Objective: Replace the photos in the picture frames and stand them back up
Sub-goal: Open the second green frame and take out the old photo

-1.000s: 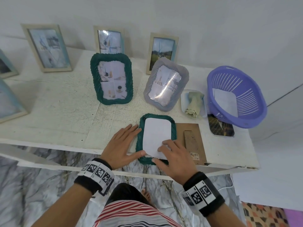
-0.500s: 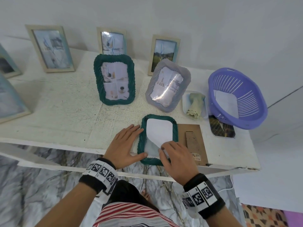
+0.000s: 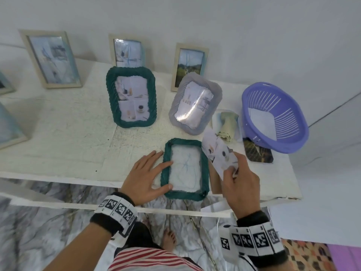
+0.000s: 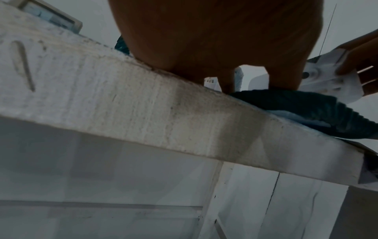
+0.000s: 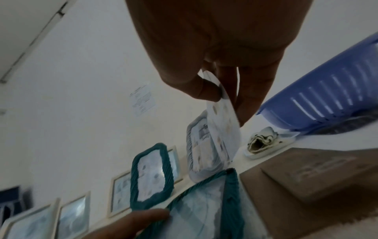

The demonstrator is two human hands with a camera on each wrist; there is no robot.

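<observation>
— Where's the photo [image 3: 219, 153]?
— Pinched in the right hand [image 3: 241, 184], lifted just right of the frame [image 3: 184, 170].
— And the frame?
— Flat at the table [image 3: 58, 133] edge, open. The left hand [image 3: 145, 178] lies on its left rim, fingers straight.
— Beyond?
— Backing board [image 5: 310, 176], basket [image 3: 273, 116].

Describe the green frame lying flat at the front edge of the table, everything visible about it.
The green frame is a rounded rectangle with a dark teal, rope-like ribbed border that looks woven or moulded. It lies flat, back up, its near end slightly overhanging the white table edge. Its opening is bare, showing a pale panel. The left hand rests on its left border with straight fingers. The right hand holds the removed photo beside it.
</observation>
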